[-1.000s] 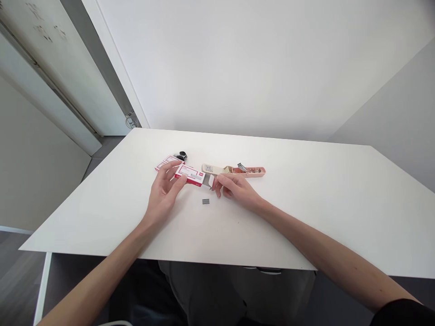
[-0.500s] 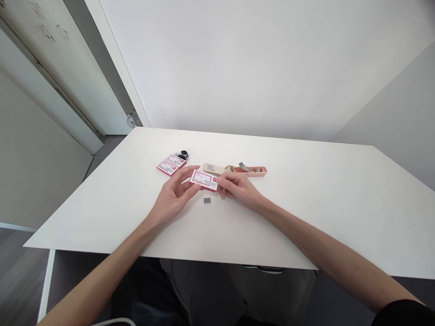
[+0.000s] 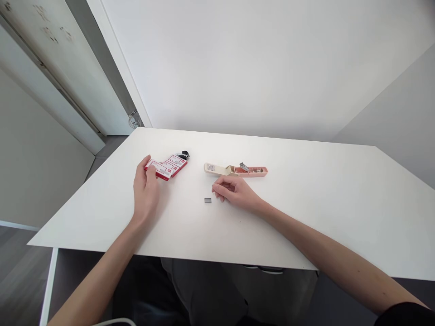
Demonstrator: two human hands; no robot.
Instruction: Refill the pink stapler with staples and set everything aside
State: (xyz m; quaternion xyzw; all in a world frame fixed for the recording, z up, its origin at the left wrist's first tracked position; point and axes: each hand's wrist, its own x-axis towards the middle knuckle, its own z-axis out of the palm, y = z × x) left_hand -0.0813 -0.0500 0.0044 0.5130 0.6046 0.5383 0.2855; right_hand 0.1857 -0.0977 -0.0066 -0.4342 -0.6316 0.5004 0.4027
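Observation:
At the left of the table, my left hand [image 3: 146, 190] grips a small red-and-white staple box [image 3: 159, 169] by its left end. That box is in front of two similar staple boxes [image 3: 175, 164] and partly overlaps them in view. My right hand [image 3: 233, 191] rests near the middle with its fingers curled; whether anything is between the fingertips cannot be made out. Just left of its fingertips lies a short grey strip of staples [image 3: 207, 200]. Behind the right hand an opened stapler [image 3: 251, 171] lies flat, cream on its left part and pink on its right, with metal parts showing.
A black staple remover [image 3: 184, 155] lies behind the staple boxes. The white table [image 3: 306, 203] meets a white wall [image 3: 238, 68] at the back. Its near edge runs just in front of my lap.
My left hand has carried the staple box left, over to the other boxes. My right hand has let go of the box and stays near the middle, fingers curled.

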